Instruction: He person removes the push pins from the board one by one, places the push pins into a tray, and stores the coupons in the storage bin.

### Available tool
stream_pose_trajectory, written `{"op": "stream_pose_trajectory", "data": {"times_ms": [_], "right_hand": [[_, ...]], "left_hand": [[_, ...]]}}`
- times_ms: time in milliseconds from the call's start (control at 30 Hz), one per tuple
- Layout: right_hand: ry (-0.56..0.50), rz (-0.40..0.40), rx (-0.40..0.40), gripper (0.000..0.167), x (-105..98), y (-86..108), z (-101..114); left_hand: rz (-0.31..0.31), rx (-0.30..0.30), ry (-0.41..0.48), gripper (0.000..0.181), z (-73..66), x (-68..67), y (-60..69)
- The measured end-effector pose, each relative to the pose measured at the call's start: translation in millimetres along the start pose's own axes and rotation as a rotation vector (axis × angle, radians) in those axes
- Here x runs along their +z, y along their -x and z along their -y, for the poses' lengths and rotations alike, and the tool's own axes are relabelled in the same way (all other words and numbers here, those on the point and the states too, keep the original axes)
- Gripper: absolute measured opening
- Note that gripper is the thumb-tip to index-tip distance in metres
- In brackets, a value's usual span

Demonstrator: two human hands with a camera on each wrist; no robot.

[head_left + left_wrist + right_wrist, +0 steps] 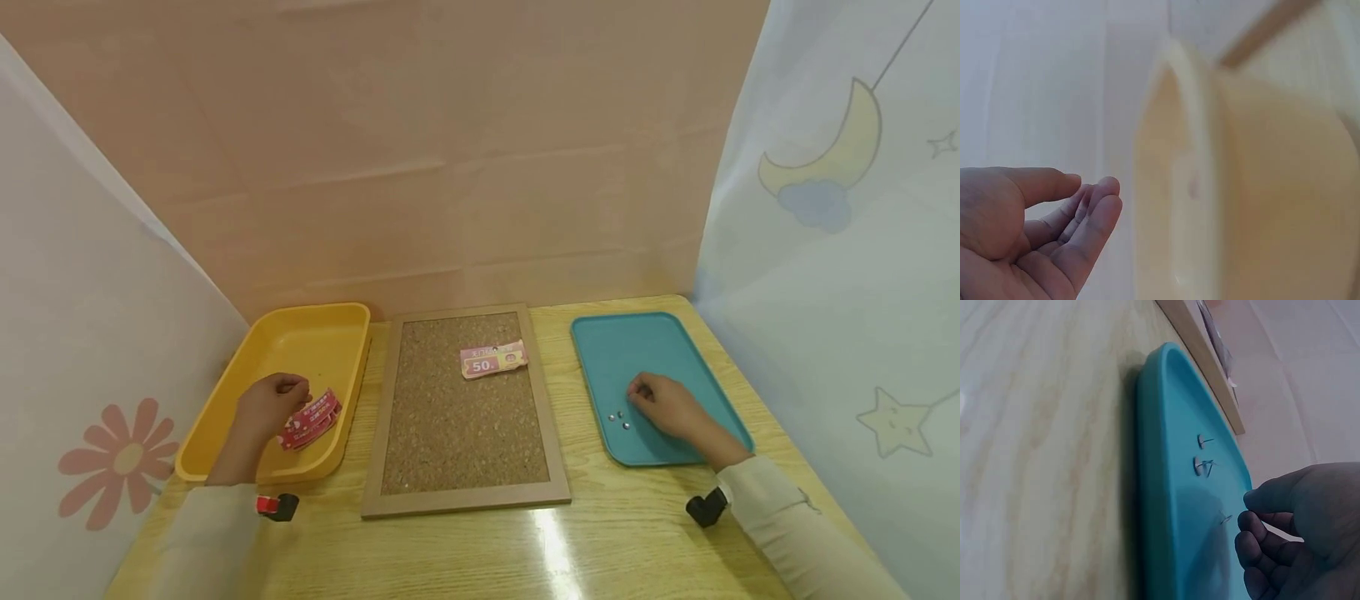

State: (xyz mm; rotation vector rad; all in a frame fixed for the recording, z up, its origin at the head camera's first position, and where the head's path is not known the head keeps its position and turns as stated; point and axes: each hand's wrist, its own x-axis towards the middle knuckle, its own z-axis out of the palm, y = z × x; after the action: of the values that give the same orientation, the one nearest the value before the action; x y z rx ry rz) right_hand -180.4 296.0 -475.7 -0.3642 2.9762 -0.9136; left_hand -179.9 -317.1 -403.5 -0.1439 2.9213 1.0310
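My left hand (273, 404) hovers in the yellow bin (345, 417), above red printed coupons (311, 421). In the left wrist view its thumb and fingers stand apart, with nothing visible between them. My right hand (667, 404) is low over the blue tray (637, 333), thumb and forefinger close together. Several thumbtacks (1200, 465) lie on the tray; one tack (1225, 519) is just beyond those fingertips. No tack shows between the fingers. A coupon (491, 365) lies on the framed corkboard (465, 433) near its upper right, with a small tack head (495, 348) at its top.
The corkboard stands between the bin and the tray on a wood-grain table (420, 550). A peach cloth (450, 167) hangs behind, and white patterned cloths (825, 292) line both sides. The bin's walls rise higher than the tray's low rim.
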Motion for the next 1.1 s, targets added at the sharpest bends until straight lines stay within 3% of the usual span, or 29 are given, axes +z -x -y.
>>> {"op": "stream_pose_trajectory", "data": {"times_ms": [167,333,433,700,900,1100], "right_hand": [[0.006,-0.018,-0.030,0.013,-4,-10.2,10],[-0.002,-0.016,-0.040,0.016,-5,-25.9,25],[-0.018,-0.012,-0.047,0.016,-3,-37.0,38],[-0.048,0.006,-0.070,0.017,6,-67.0,75],[-0.073,-0.003,-0.073,0.017,20,-90.1,98],[-0.143,0.006,-0.048,0.024,33,-106.5,114]], "left_hand": [[0.017,0.089,0.067,0.044,-35.5,9.6,-4.1],[0.118,0.147,0.146,0.047,-64.1,26.2,-11.8],[0.155,0.145,0.186,0.044,-76.5,40.7,-18.6],[0.202,0.192,0.154,0.038,-103.3,89.0,-41.1],[0.215,0.146,0.168,0.035,-121.0,124.2,-54.9],[0.195,0.080,0.241,0.039,-126.4,148.3,-72.6]]}}
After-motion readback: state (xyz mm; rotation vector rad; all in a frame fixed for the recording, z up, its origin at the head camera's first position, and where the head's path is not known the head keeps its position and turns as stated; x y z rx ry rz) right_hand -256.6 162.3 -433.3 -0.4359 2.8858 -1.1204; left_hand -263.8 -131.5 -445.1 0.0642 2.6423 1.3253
